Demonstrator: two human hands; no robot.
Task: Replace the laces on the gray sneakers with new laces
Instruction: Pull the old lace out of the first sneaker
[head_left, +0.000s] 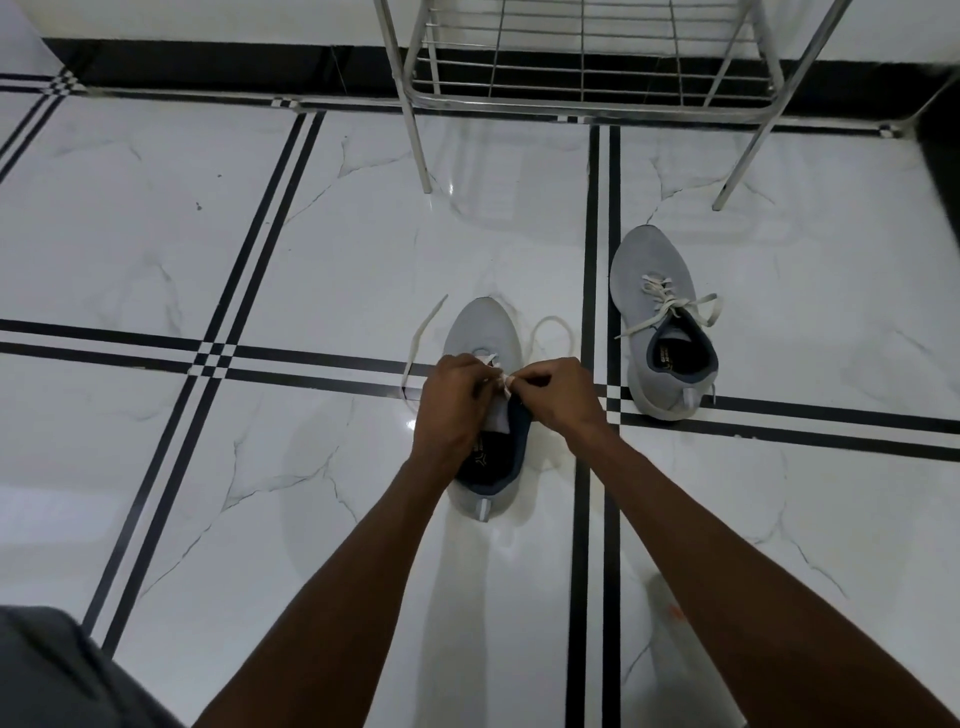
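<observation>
There is only one view, a wide-angle camera worn on the person's head. It looks forward and steeply down at the white marble-patterned tile floor, from above the outstretched forearms. The upper edge reaches the silver metal wire rack and the wall base.

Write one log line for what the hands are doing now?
left hand: pinches lace | right hand: pinches lace | near sneaker: being laced | far sneaker: laced, untouched

Even, cool indoor light, small glare spots on the glossy floor, soft shadows under the forearms, wide-angle bending at edges, slight blur lower right
</observation>
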